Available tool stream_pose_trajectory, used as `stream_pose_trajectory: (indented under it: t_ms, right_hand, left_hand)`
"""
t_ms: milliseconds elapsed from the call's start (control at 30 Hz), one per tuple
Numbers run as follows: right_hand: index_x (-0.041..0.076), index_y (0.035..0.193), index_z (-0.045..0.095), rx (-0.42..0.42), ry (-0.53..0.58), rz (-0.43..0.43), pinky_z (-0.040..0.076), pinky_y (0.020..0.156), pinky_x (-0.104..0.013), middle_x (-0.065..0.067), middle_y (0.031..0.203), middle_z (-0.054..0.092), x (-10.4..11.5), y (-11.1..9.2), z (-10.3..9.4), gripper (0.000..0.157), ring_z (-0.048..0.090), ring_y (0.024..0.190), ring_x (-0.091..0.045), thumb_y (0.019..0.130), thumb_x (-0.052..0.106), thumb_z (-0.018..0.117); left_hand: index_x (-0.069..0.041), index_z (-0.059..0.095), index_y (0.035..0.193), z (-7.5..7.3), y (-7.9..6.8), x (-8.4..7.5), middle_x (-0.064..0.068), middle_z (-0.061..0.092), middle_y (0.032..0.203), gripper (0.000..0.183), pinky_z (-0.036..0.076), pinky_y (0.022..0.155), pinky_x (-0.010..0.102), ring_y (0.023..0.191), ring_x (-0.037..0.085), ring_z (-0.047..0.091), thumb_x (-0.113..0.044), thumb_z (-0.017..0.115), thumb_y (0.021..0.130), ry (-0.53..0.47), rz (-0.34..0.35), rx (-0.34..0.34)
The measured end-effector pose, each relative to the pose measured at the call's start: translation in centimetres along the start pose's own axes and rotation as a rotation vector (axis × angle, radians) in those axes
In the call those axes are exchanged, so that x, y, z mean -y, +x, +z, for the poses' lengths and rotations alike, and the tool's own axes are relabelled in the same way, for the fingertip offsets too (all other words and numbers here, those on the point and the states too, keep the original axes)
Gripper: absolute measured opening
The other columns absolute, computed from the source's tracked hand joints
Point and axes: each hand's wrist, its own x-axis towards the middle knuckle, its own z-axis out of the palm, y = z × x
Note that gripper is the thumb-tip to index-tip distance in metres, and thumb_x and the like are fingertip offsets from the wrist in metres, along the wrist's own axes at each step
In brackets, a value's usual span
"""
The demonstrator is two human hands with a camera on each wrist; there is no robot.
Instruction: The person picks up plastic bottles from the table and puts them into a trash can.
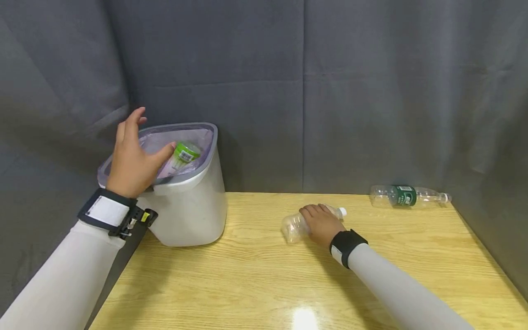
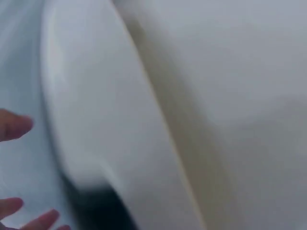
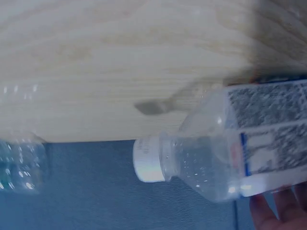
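My left hand (image 1: 132, 165) is over the near left rim of a white bin (image 1: 194, 215), thumb and fingers spread apart. Inside the lined bin lies a bottle with a green label (image 1: 185, 156); the thumb tip appears close beside it, and I cannot tell if they touch. In the left wrist view, fingertips (image 2: 17, 125) show at the left, holding nothing. On the table, my right hand (image 1: 323, 224) grips a clear plastic bottle (image 1: 292, 228) from above. The right wrist view shows its white cap (image 3: 149, 159), its speckled label (image 3: 273, 129) and my fingers (image 3: 283, 213) below.
Another clear bottle with a dark green label (image 1: 406, 196) lies at the back right, against the grey curtain (image 1: 350, 114). The wooden table (image 1: 247, 284) spans the front, its right edge meeting more curtain. A pale liner (image 1: 202, 137) covers the bin's inside.
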Motion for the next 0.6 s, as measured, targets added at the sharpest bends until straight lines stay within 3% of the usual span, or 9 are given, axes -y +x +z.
stream_pose_trajectory:
  t_ms: [167, 300, 433, 600]
  right_hand:
    - [0.005, 0.131, 0.049, -0.070, 0.075, 0.035, 0.038, 0.107, -0.045, -0.010, 0.127, 0.054, 0.1, -1.6, -1.4, 0.073, 0.050, 0.121, -0.029, 0.070, 0.021, 0.084]
    - [0.006, 0.135, 0.046, -0.154, 0.211, 0.093, 0.041, 0.106, -0.046, -0.010, 0.128, 0.054, 1.2, -2.8, -3.5, 0.077, 0.051, 0.121, -0.029, 0.071, 0.030, 0.083]
    - [0.008, 0.136, 0.044, -0.275, 0.396, 0.138, 0.045, 0.100, -0.048, -0.010, 0.128, 0.054, 3.1, -3.7, -6.0, 0.078, 0.053, 0.118, -0.027, 0.072, 0.033, 0.082]
    - [0.012, 0.137, 0.043, -0.361, 0.624, 0.147, 0.047, 0.098, -0.049, -0.007, 0.130, 0.054, 6.5, -4.9, -8.9, 0.078, 0.051, 0.121, -0.023, 0.073, 0.036, 0.081]
  left_hand:
    - [-0.014, 0.037, 0.144, 1.7, -3.0, -3.2, 0.012, 0.049, 0.135, 0.075, 0.041, 0.100, 0.043, 0.126, 0.023, 0.044, -0.015, 0.074, 0.078, -0.157, 0.254, -0.066]
    - [-0.005, 0.042, 0.138, 3.2, -6.8, -4.8, 0.010, 0.054, 0.131, 0.070, 0.046, 0.095, 0.029, 0.122, 0.021, 0.048, -0.004, 0.074, 0.076, -0.288, 0.395, -0.004]
    - [-0.005, 0.040, 0.139, 5.4, -10.4, -5.0, 0.008, 0.052, 0.133, 0.072, 0.047, 0.094, 0.028, 0.124, 0.019, 0.048, -0.005, 0.075, 0.076, -0.363, 0.416, 0.118]
    - [-0.018, 0.031, 0.146, 9.6, -14.6, -4.3, 0.006, 0.047, 0.138, 0.083, 0.049, 0.094, 0.034, 0.126, 0.018, 0.046, -0.014, 0.078, 0.077, -0.406, 0.347, 0.298]
